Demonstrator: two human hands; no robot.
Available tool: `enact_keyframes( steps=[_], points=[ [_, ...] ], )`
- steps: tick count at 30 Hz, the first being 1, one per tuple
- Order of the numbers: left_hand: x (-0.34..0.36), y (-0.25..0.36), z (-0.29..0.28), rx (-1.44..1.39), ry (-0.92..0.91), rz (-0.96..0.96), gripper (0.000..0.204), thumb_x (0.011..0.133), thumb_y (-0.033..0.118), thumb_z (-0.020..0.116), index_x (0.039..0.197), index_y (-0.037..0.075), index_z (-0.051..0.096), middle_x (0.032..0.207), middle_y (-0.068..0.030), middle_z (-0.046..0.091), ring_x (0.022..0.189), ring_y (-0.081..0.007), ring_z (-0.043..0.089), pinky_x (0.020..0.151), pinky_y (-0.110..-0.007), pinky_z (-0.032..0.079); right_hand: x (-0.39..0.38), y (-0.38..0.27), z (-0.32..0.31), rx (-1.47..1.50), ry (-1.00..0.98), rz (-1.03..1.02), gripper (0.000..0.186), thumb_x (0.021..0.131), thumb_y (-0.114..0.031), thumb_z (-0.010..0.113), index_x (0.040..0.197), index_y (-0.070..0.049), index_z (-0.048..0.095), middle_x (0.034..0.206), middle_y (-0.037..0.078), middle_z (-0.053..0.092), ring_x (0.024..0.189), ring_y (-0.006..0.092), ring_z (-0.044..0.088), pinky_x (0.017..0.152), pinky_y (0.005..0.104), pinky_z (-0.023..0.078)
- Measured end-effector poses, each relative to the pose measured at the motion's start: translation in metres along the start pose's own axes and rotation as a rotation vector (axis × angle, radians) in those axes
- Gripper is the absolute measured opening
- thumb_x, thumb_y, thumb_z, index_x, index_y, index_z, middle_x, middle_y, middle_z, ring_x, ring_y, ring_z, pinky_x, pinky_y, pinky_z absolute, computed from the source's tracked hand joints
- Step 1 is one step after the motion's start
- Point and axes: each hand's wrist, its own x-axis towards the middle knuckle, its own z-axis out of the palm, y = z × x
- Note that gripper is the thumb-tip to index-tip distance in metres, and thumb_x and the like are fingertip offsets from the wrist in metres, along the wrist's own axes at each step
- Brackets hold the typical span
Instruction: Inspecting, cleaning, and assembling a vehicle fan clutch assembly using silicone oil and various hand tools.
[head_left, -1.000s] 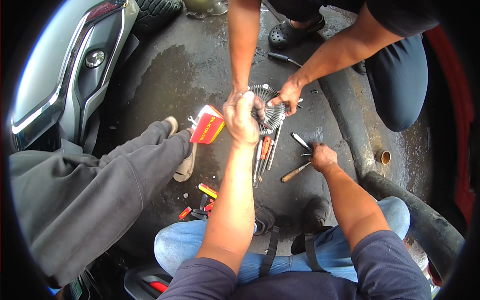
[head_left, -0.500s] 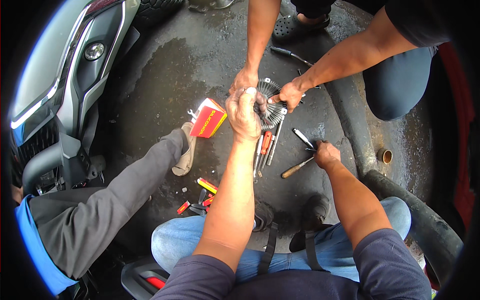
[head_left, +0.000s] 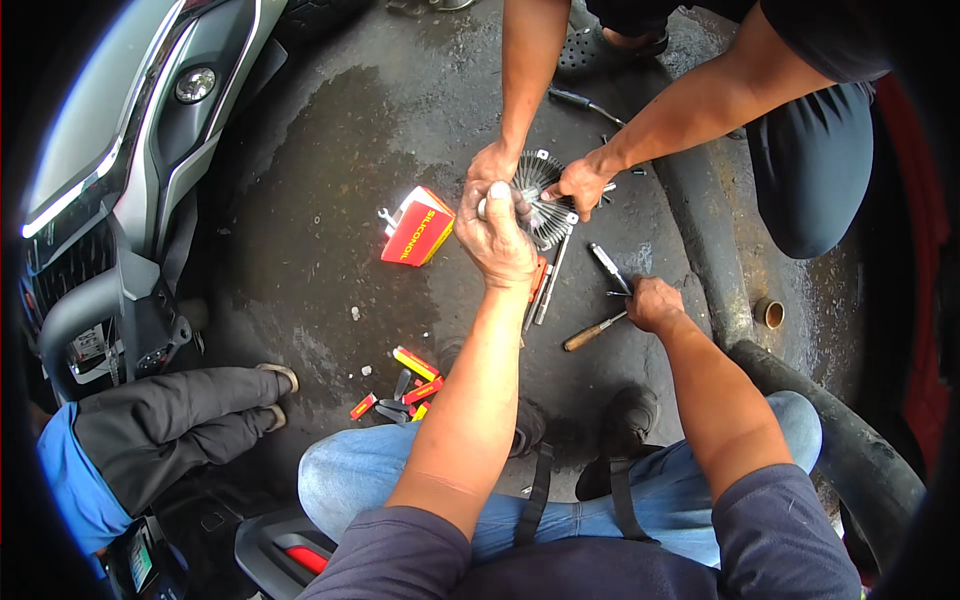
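My left hand [head_left: 495,238] is closed, thumb up, against the near left side of a round finned metal part [head_left: 545,222]. A small bit of metal shows beside its thumb; what its fingers grip is hidden. A co-worker's two hands, one at the left [head_left: 490,165] and one at the right [head_left: 582,187], hold the finned part from the far side. Lower right, my right hand [head_left: 656,304] is closed near the floor, its fingertips mostly hidden. At those fingertips meet a slim silver-and-black tool [head_left: 608,268] and a wooden-handled tool [head_left: 594,333].
A red and yellow box [head_left: 418,232] stands left of my left hand. An orange-handled tool [head_left: 537,278] and a metal bar [head_left: 553,278] lie under my left wrist. Small red and yellow packs [head_left: 425,391] lie nearer me. A thick dark pipe [head_left: 700,235] runs along the right, beside a brass-coloured ring [head_left: 770,313].
My left hand has shifted slightly right and down, still against the finned part. My right hand stays by the tools. The person at the left has drawn their leg back from the box.
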Motion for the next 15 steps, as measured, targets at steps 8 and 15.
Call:
enact_keyframes(
  steps=[8, 15],
  points=[
    [-0.024, -0.012, -0.007, 0.208, -0.052, 0.146, 0.018, 0.086, 0.016, 0.068, 0.082, 0.005, 0.055, 0.071, 0.0001, 0.056, 0.065, -0.0076, 0.052, 0.061, -0.025, 0.044, -0.056, -0.029, -0.130, -0.076, -0.032, -0.352, 0.032, 0.076, -0.025, 0.060, 0.095, 0.001, 0.067, 0.098, 0.024, 0.067, 0.096, 0.0375, 0.064, 0.084, 0.0435, 0.051],
    [-0.013, 0.010, -0.021, 0.242, -0.383, 0.062, 0.019, 0.081, 0.008, 0.072, 0.079, 0.005, 0.053, 0.073, -0.0031, 0.058, 0.069, -0.0103, 0.055, 0.062, -0.028, 0.047, -0.144, -0.044, -0.185, 0.391, 0.392, -0.576, 0.028, 0.078, -0.014, 0.062, 0.099, 0.003, 0.056, 0.072, 0.025, 0.060, 0.072, 0.0412, 0.062, 0.069, 0.0470, 0.048]
  ],
)
